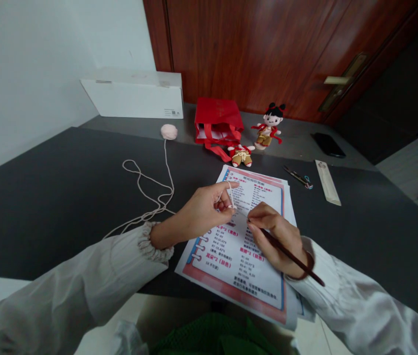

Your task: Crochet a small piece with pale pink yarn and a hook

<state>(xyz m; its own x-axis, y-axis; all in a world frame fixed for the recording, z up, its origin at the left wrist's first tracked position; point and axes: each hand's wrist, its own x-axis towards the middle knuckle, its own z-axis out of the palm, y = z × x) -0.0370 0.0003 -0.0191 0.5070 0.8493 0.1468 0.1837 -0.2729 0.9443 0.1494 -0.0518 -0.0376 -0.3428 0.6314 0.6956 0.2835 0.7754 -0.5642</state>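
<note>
My left hand [212, 204] has pale yarn [230, 190] looped over its extended index finger, with the thumb and other fingers pinched on a small bit of yarn work [233, 207]. In my right hand [273, 236] is a crochet hook with a dark brown handle [290, 254], gripped like a pen. Its thin tip points left toward the pinched yarn; whether it passes through a loop is too small to tell. Beneath both hands lie printed pattern sheets [259, 296]. From the left hand, the yarn strand [170, 172] runs in loose loops to a pale pink ball [169, 131].
Behind the sheets stand a red bag [218, 118], a headless doll body [241, 156] and a finished crochet doll [270, 123]. At right are small scissors [297, 176], a pale narrow packet [328, 182] and a black phone [328, 144]. A white box [138, 96] sits back left.
</note>
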